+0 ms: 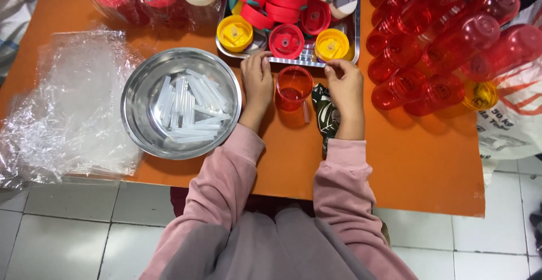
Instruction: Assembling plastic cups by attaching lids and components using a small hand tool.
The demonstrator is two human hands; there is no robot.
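From your head camera, looking straight down, your left hand [257,83] rests on the orange bench [429,161] with its fingers curled loosely, fingertips touching the near edge of the metal tray [307,61]; it grips nothing that shows. Your right hand [345,85] lies on the other side, fingers bent near the tray's edge just below a yellow lid [331,44]; whether it pinches anything there cannot be told. Between your two hands stands a small red cup [293,87], upright and open at the top, close to both hands, with a clear tube [305,112] lying beside its base. The tray holds red lids [286,40] and yellow ones, piled toward the back. Left of your left hand sits a steel bowl [141,88] with clear plastic tubes heaped inside. Further left lies crumpled clear plastic wrap [68,105]. To the right of your right hand, red bottles [440,48] lie stacked on their sides. A dark patterned pouch [326,110] lies under your right wrist.
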